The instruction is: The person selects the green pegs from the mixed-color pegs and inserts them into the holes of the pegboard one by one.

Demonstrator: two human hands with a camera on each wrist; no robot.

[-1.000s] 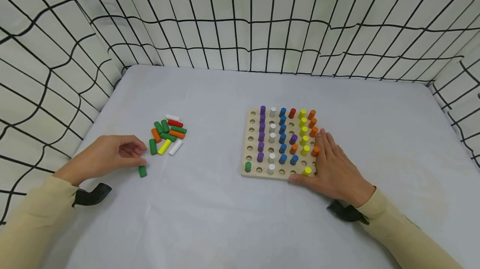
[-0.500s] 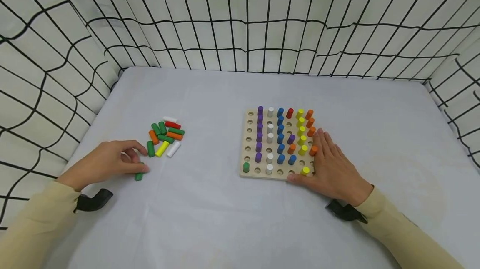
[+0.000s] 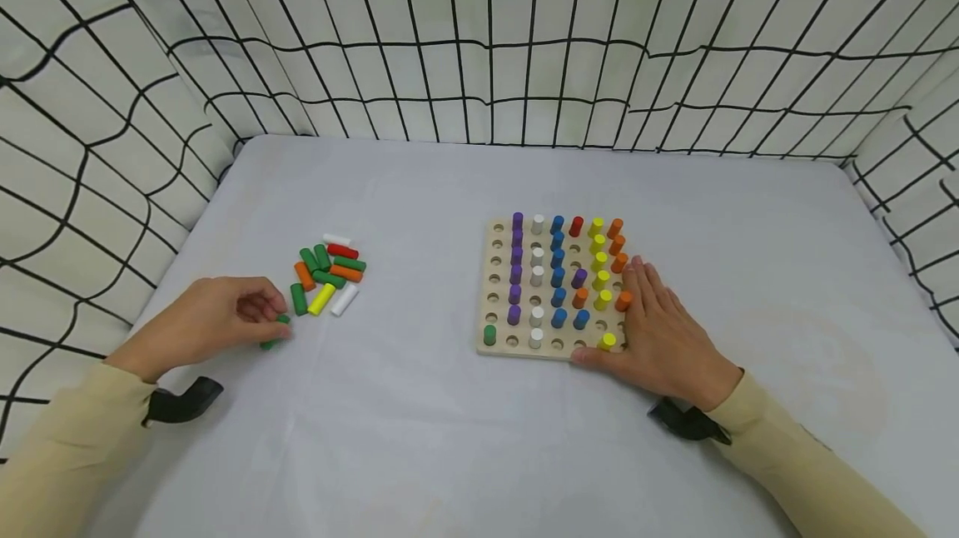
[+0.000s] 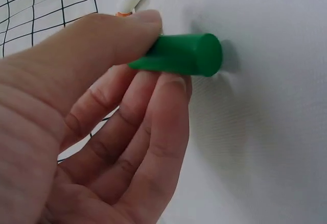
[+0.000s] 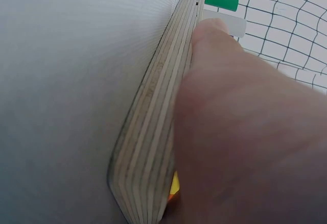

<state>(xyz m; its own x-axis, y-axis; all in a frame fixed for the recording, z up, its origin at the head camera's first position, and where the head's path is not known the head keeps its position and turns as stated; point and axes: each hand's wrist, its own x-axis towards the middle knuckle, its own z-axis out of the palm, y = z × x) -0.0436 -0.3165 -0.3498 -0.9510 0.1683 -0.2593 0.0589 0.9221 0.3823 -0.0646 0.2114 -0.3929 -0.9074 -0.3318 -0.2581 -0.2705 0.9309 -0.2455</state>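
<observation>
My left hand [image 3: 217,320] pinches a green peg [image 4: 186,55] between thumb and fingertips, just left of a loose pile of pegs. In the left wrist view the peg's round end points right, close to the white cloth. My right hand [image 3: 667,338] lies with straight fingers along the right edge of a wooden pegboard [image 3: 489,352], its thumb at the front edge. Columns of purple, white, blue, yellow and orange pegs stand in the board. A green peg [image 3: 489,335] fills its front left hole. The right hand covers some holes at the board's front right corner.
Loose green, orange, red, white and yellow pegs lie close together, among them a yellow peg [image 3: 322,300] and a white peg [image 3: 345,300]. White cloth [image 3: 419,438] covers the table. Black wire mesh [image 3: 487,47] stands along the back and both sides.
The green peg has gone from jutting below the left fingertips to lying aslant in the pinch, mostly behind the thumb. The right hand stays on the board. The whole view has shifted slightly.
</observation>
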